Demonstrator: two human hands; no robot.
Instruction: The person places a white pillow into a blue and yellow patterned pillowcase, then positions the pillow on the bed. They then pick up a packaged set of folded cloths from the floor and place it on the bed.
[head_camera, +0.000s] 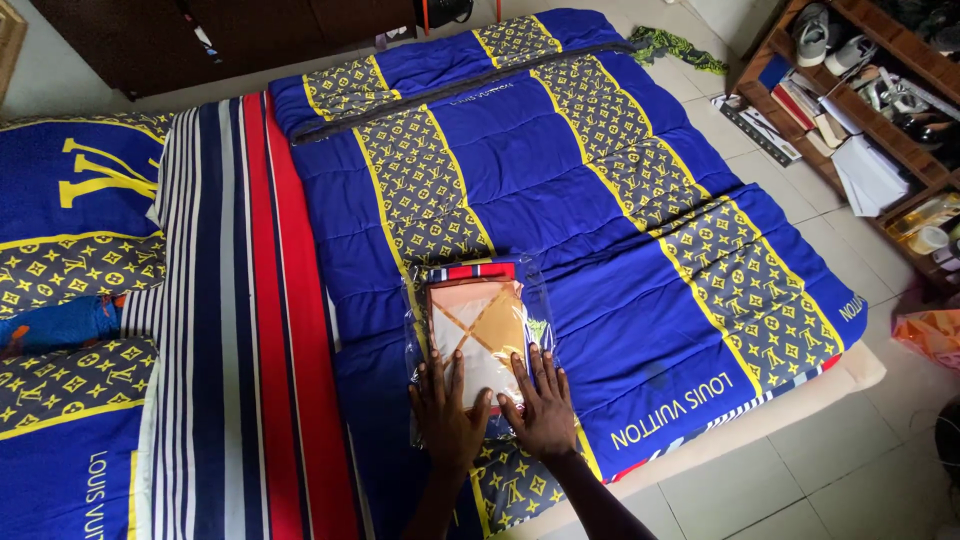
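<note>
Blue, yellow and orange under my hands

Beneath my left hand (443, 420) and right hand (543, 405), the clear packet (478, 330) shows orange-and-cream fabric; the quilt (600, 200) beyond is blue with yellow-patterned grey bands; the sheet (240, 300) leftward is navy, white, red striped.

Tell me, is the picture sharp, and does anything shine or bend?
Head view: even daylight, sharp throughout; both hands, left and right, lie flat on a clear packet whose plastic shows pale glare; the shelf leans, bent by the wide lens.
</note>
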